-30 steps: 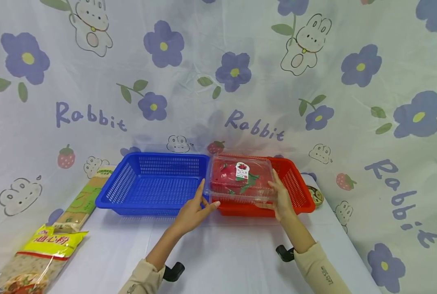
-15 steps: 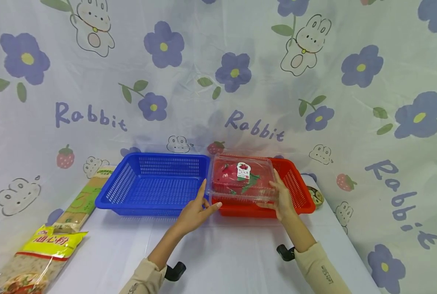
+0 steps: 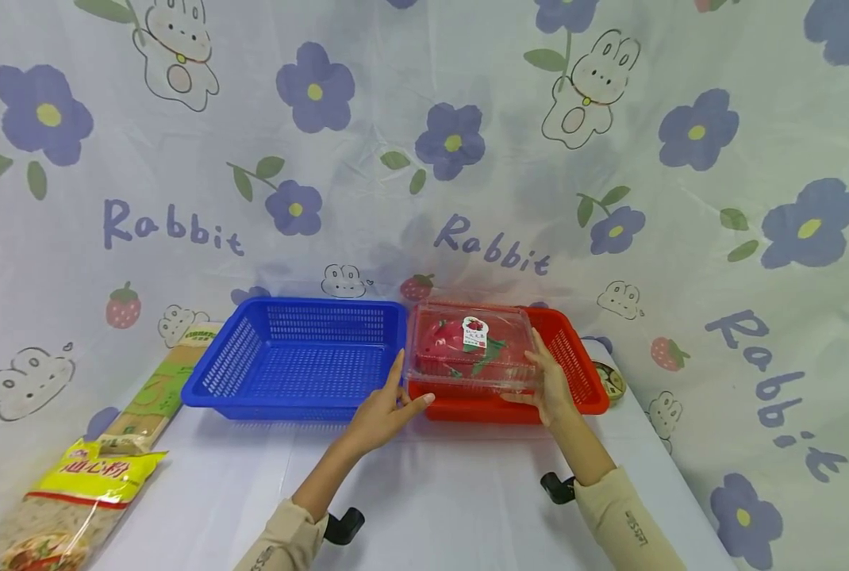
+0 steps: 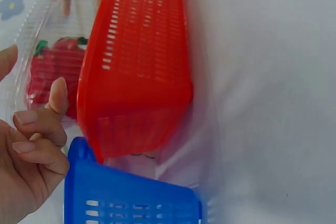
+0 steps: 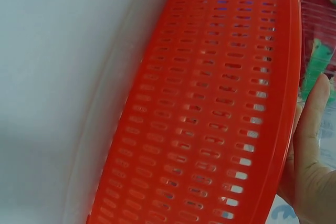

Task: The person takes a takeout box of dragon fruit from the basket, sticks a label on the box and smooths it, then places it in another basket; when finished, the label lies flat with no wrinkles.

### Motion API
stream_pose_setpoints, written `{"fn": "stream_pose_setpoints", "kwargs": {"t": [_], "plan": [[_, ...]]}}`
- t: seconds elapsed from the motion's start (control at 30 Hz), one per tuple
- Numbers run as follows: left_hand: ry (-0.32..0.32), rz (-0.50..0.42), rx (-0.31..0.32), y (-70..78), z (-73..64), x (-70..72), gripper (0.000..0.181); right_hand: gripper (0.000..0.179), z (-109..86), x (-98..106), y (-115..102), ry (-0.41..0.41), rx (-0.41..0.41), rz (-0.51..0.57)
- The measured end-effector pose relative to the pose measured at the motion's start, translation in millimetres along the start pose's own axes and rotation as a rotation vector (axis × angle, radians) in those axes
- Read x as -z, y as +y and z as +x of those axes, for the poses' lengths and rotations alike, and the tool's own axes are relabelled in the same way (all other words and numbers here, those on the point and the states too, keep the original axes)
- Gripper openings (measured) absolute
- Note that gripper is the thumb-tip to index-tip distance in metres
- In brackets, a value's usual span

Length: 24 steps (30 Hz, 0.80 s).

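Note:
A clear plastic box of dragon fruit [image 3: 470,345] with a white label lies over the left and middle part of the red basket [image 3: 583,373]. My left hand [image 3: 378,416] holds its front left corner; the index finger runs straight along the left end, the thumb points across the front edge, and the other fingers curl in the left wrist view. My right hand [image 3: 555,388] grips the right end, fingers up the side and thumb low at the front. In the right wrist view, the basket wall hides part of the box.
Left of the red basket stands a blue basket [image 3: 320,369], the two rims side by side. Farther left lie a long green packet [image 3: 160,388] and a bag with a yellow top [image 3: 85,500]. A round tin [image 3: 610,382] sits right of the red basket.
The box has shifted slightly to the right and settled a little lower over the red basket. Both hands have moved with it and keep nearly the same hold.

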<state>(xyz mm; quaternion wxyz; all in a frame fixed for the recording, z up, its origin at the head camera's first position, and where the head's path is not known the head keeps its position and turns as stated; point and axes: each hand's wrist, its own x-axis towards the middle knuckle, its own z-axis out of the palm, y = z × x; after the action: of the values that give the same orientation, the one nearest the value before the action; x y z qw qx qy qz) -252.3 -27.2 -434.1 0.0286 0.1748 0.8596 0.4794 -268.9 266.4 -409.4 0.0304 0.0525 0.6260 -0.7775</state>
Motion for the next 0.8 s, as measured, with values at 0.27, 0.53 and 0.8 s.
{"fn": "stream_pose_setpoints", "kwargs": {"t": [0.27, 0.53, 0.8], "plan": [[-0.009, 0.009, 0.015, -1.7, 1.0, -4.5, 0.099, 0.062, 1.5, 4.5, 0.5, -0.004, -0.001, -0.01], [-0.013, 0.004, 0.015, -4.0, 2.8, -7.3, 0.099, 0.062, 2.2, 6.1, 1.8, -0.001, -0.002, -0.025], [-0.01, -0.007, 0.011, -7.4, 4.0, -10.4, 0.099, 0.063, 3.5, 7.2, 1.8, -0.004, 0.002, -0.037]]}}
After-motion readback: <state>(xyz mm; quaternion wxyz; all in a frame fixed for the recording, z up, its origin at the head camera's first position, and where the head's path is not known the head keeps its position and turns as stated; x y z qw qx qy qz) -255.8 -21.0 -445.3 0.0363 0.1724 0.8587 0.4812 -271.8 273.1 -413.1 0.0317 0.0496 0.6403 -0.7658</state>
